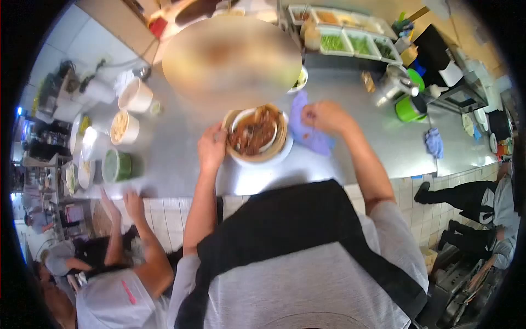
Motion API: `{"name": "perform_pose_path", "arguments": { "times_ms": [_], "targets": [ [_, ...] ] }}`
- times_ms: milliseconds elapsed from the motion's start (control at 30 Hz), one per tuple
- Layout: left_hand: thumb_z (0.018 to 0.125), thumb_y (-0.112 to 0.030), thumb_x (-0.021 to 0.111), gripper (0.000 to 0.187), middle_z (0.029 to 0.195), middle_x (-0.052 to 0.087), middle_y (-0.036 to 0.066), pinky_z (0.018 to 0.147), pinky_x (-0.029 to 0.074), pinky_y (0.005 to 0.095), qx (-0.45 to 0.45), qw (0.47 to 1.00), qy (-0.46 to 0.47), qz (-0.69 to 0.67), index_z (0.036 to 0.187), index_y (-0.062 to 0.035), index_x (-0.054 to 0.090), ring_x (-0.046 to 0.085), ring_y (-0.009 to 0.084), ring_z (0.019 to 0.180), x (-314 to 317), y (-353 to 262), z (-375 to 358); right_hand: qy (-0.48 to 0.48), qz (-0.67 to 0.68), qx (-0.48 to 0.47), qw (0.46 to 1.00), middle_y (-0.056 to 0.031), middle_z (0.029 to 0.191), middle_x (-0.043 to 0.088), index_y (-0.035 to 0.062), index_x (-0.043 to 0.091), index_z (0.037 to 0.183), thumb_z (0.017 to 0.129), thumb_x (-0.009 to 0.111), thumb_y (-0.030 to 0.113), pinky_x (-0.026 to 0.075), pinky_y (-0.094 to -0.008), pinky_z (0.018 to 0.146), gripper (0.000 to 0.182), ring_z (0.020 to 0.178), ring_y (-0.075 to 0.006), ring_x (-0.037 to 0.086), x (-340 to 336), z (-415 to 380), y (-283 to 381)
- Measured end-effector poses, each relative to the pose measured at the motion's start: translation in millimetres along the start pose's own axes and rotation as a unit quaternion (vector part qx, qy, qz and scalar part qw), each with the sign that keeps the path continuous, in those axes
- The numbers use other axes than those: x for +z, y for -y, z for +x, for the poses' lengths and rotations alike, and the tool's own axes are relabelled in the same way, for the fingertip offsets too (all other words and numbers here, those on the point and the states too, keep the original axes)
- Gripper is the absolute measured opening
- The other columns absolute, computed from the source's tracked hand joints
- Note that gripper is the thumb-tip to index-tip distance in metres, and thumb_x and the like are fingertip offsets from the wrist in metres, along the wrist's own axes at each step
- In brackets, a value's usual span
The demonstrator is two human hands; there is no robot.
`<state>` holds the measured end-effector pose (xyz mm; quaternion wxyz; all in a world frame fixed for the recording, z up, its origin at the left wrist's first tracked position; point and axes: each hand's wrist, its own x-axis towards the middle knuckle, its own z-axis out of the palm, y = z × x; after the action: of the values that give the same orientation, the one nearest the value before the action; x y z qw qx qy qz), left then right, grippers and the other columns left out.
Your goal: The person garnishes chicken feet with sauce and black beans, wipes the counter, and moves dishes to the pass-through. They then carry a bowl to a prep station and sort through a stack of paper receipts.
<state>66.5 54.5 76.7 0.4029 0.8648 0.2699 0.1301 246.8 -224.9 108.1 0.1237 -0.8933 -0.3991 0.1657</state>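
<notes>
A round bamboo steamer [284, 127] rests on a white plate [263, 163] on the steel counter [181, 148]. Inside it, a white bowl holds brown meat in sauce [255, 131]. My left hand [212, 147] touches the steamer's left rim, its fingers closed around the edge. To the right of the steamer, my right hand [327, 117] is closed on a purple cloth [312, 140], which lies partly spread on the counter. A large blurred oval hides the area beyond the steamer.
At left stand white tubs [125, 128] and a green-filled container [116, 166]. Trays of chopped greens [359, 45] line the back. At right are a green-and-black pot [411, 108] and a blue cloth [434, 143]. Co-workers [123, 290] stand at left and far right.
</notes>
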Motion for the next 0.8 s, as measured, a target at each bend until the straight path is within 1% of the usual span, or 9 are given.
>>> {"name": "perform_pose_path", "arguments": {
  "times_ms": [67,100,167,333,467,567,667,733,800],
  "targets": [
    [0.086,-0.024,0.055,0.034,0.108,0.062,0.02,0.091,0.043,0.0383,0.074,0.997,-0.022,0.023,0.11,-0.0012,0.063,0.058,0.0348,0.104,1.1,7.7,1.4,-0.061,0.053,-0.007,0.997,-0.0112,0.089,0.068,0.0174,0.063,0.111,0.076,0.064,0.028,0.052,-0.0392,0.072,0.036,0.078,-0.0275,0.066,22.6,-1.8,0.0],
    [0.086,-0.024,0.055,0.033,0.109,0.062,0.02,0.093,0.043,0.0393,0.079,0.996,-0.015,0.032,0.111,-0.0031,0.063,0.057,0.0352,0.105,-1.6,1.3,0.5,-0.106,0.017,-0.06,0.992,-0.0138,0.096,0.066,0.02,0.062,0.107,0.075,0.064,0.028,0.051,-0.0447,0.074,0.033,0.085,-0.0317,0.064,41.9,0.3,-6.9],
    [0.085,-0.024,0.056,0.033,0.109,0.062,0.02,0.092,0.043,0.0397,0.08,0.996,-0.012,0.029,0.112,-0.0059,0.063,0.057,0.0344,0.106,-3.0,-0.5,-0.5,-0.093,0.02,-0.041,0.995,-0.013,0.094,0.064,0.0173,0.064,0.101,0.076,0.065,0.022,0.051,-0.041,0.075,0.026,0.086,-0.0294,0.063,54.2,4.3,-11.7],
    [0.084,-0.021,0.058,0.032,0.106,0.063,0.02,0.089,0.045,0.0371,0.036,0.998,0.011,-0.054,0.109,-0.0015,0.063,0.059,0.0338,0.102,-0.6,9.6,5.0,-0.27,0.148,-0.078,0.948,-0.0099,0.095,0.062,0.0101,0.067,0.094,0.078,0.065,0.016,0.05,-0.038,0.076,0.017,0.087,-0.0302,0.061,11.2,11.1,17.1],
    [0.083,-0.019,0.058,0.031,0.106,0.063,0.019,0.088,0.045,0.0364,0.024,0.998,0.008,-0.05,0.109,-0.0021,0.064,0.06,0.0328,0.1,3.5,12.7,6.5,-0.253,0.193,-0.13,0.939,-0.0116,0.098,0.062,0.0073,0.064,0.098,0.081,0.063,0.016,0.048,-0.038,0.081,0.019,0.093,-0.0298,0.06,23.5,46.0,25.8],
    [0.084,-0.018,0.058,0.03,0.106,0.063,0.019,0.088,0.045,0.036,-0.003,0.999,0.003,-0.039,0.109,-0.0029,0.064,0.06,0.033,0.101,-4.0,-9.5,-3.1,-0.169,0.253,-0.088,0.949,-0.0136,0.095,0.064,0.0066,0.064,0.1,0.081,0.062,0.015,0.049,-0.0362,0.08,0.02,0.089,-0.0287,0.062,23.2,46.6,26.5],
    [0.083,-0.018,0.059,0.03,0.107,0.063,0.018,0.089,0.044,0.0363,0.012,0.999,0.003,-0.047,0.109,-0.0034,0.064,0.059,0.0332,0.102,-1.7,-3.0,-0.3,0.006,0.356,0.023,0.934,-0.0105,0.086,0.066,0.0057,0.063,0.101,0.083,0.06,0.012,0.049,-0.0335,0.077,0.02,0.081,-0.0222,0.062,-7.0,16.5,26.9],
    [0.087,-0.02,0.057,0.029,0.097,0.063,0.011,0.059,0.045,0.0283,0.065,0.996,0.009,-0.058,0.109,-0.0019,0.064,0.058,0.0185,0.07,7.4,29.8,12.7,0.009,0.245,-0.05,0.968,-0.0093,0.085,0.066,0.0067,0.063,0.103,0.083,0.06,0.012,0.049,-0.0337,0.078,0.021,0.081,-0.0212,0.061,-14.7,-3.7,6.4],
    [0.089,-0.021,0.056,0.029,0.09,0.065,0.008,0.048,0.047,0.0253,0.033,0.993,0.025,-0.111,0.109,-0.0018,0.064,0.06,0.0123,0.058,8.6,48.0,19.4,0.003,0.176,-0.063,0.982,-0.0115,0.097,0.063,0.0088,0.064,0.103,0.083,0.059,0.013,0.05,-0.034,0.077,0.021,0.083,-0.0224,0.062,-31.4,-31.5,-6.2]
  ]
}}
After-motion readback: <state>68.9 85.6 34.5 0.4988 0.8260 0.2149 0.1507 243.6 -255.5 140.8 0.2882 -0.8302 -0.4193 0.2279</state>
